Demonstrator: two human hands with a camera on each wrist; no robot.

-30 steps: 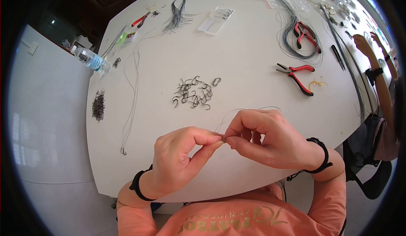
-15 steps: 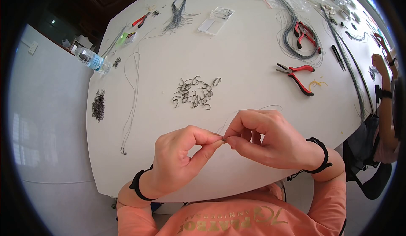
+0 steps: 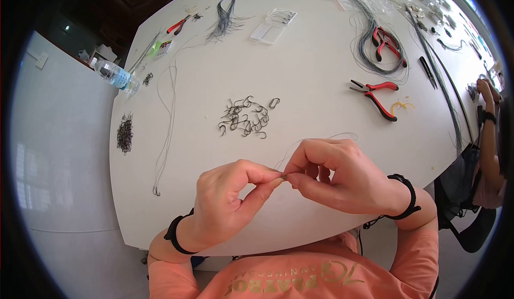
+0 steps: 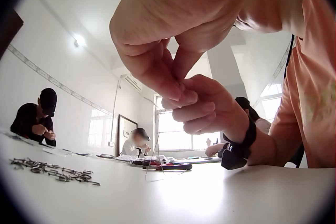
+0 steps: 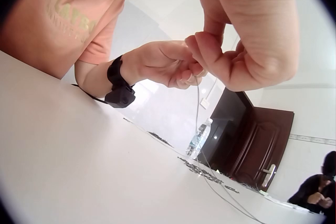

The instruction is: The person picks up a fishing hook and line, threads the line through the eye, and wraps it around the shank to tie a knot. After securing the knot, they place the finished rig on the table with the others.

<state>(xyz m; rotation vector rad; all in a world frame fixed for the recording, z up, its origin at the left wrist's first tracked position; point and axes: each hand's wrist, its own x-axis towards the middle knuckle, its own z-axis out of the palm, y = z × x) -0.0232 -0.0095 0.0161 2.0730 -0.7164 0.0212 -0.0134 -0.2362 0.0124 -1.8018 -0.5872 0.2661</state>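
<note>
In front of the chest my left hand [image 3: 227,197] and right hand [image 3: 348,176] meet, thumb and forefinger tips pinched together. Between them they pinch a thin grey fishing line [image 5: 198,103], which trails in a loose loop over the table. A tiny dark piece shows where the fingertips meet; the fingers hide most of it, and I cannot tell its kind. Just beyond the hands lies a loose pile of dark fish hooks [image 3: 243,118], with a small oval loop [image 3: 274,103] beside it. A looped line [image 3: 170,111] with a hook at its end lies to the left.
Red-handled pliers [image 3: 380,98] lie at the right, near a coil of grey line [image 3: 364,50] with more pliers on it. A dense dark heap [image 3: 124,134] and a water bottle [image 3: 115,76] are at the left edge. A clear plastic box [image 3: 273,27] sits farther back.
My hands keep almost the same pinch, with only slight shifts of the fingertips and line. At the far right, another person's hands have moved lower, toward the table edge.
</note>
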